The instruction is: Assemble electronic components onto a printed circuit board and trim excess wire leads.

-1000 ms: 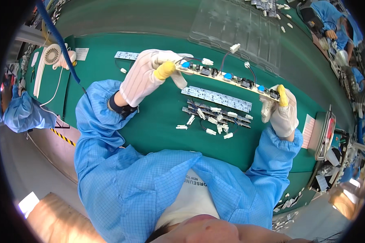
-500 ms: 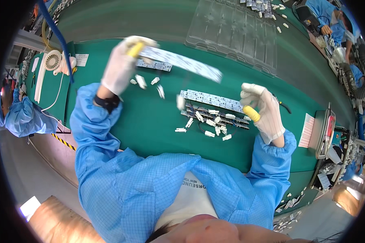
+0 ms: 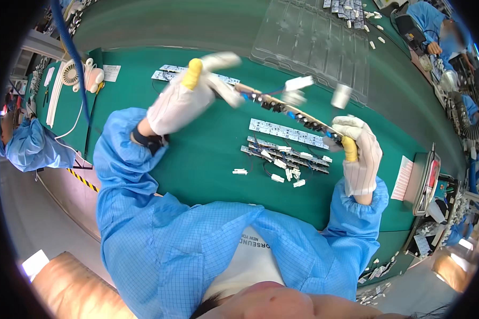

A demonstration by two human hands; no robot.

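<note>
A narrow circuit board strip (image 3: 290,110) hangs slantwise above the green table, edge up, with dark and blue parts along its side. My right hand (image 3: 361,154), in a white glove with a yellow finger cover, pinches its right end. White connectors (image 3: 299,83) swing blurred on wires above the strip. My left hand (image 3: 194,98), gloved likewise, has its fingers stretched apart, thumb near the strip's left end; blur hides whether they touch. More board strips (image 3: 287,133) lie below, with several white connectors (image 3: 290,173) loose around them. Other strips (image 3: 167,72) lie behind my left hand.
A clear plastic tray (image 3: 311,48) sits beyond the table's far side. To the left are a small fan (image 3: 72,74) and a hanging blue hose (image 3: 72,42). A metal-rimmed box (image 3: 426,178) stands at the right edge beside a label sheet (image 3: 403,178). Co-workers sit on both sides.
The strip has swung right and turned from face up to edge up. My right hand has closed on its right end, while my left hand's fingers have spread from its left end.
</note>
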